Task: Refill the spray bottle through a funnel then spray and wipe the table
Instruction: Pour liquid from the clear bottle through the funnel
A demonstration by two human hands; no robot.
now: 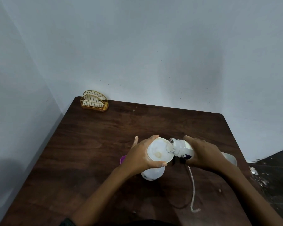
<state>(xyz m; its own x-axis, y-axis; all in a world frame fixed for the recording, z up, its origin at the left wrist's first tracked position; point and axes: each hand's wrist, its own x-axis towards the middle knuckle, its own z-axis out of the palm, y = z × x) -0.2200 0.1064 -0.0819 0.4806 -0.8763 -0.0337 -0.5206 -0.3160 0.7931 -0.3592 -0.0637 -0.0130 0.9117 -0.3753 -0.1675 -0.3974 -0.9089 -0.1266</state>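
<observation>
A white funnel [158,150] sits in the neck of a white spray bottle [152,174] that stands upright on the dark wooden table [95,136]. My left hand [141,154] grips the funnel's rim, thumb on the near edge. My right hand [203,154] holds a clear refill bottle [181,148] tipped on its side, its open mouth over the funnel's right edge. A long thin tube [193,190], probably the sprayer's dip tube, lies on the table near my right arm; the sprayer head is hidden.
A gold wire napkin holder [95,101] with white napkins stands at the table's far left corner. A purple cap [122,159] peeks out behind my left wrist. Grey walls close in behind and at left. Debris lies on the dark floor [271,175] at right.
</observation>
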